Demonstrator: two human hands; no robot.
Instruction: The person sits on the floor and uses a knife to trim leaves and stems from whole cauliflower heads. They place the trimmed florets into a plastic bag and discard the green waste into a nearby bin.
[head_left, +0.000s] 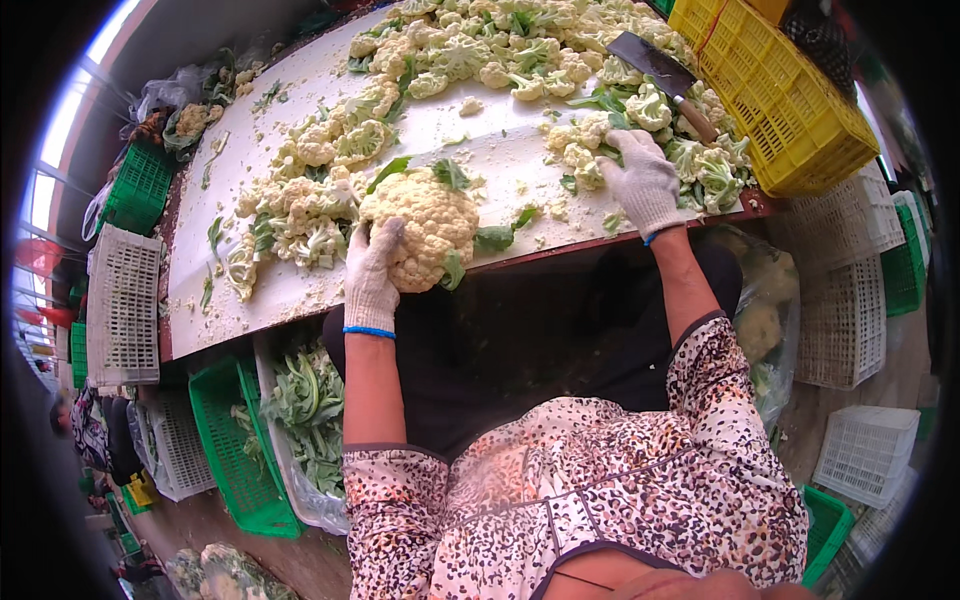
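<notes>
My left hand (379, 259), in a white knit glove with a blue cuff edge, grips a whole cauliflower head (427, 225) at the table's near edge. Green leaf pieces cling to the head. Gloved the same way, my right hand (641, 176) rests against a cluster of cauliflower florets (581, 150) on the right; whether its fingers hold one is hard to tell. Just beyond that hand a cleaver (664, 75) with a dark blade and wooden handle lies on the florets. More cut florets (322, 202) are heaped left of the whole head.
A large floret pile (480, 52) covers the far side of the white tabletop (247, 150). A yellow crate (780, 105) stands at the right edge. Below left are a green crate (244, 450) and a lined bin of leaves (307, 405). White crates (124, 307) flank the table.
</notes>
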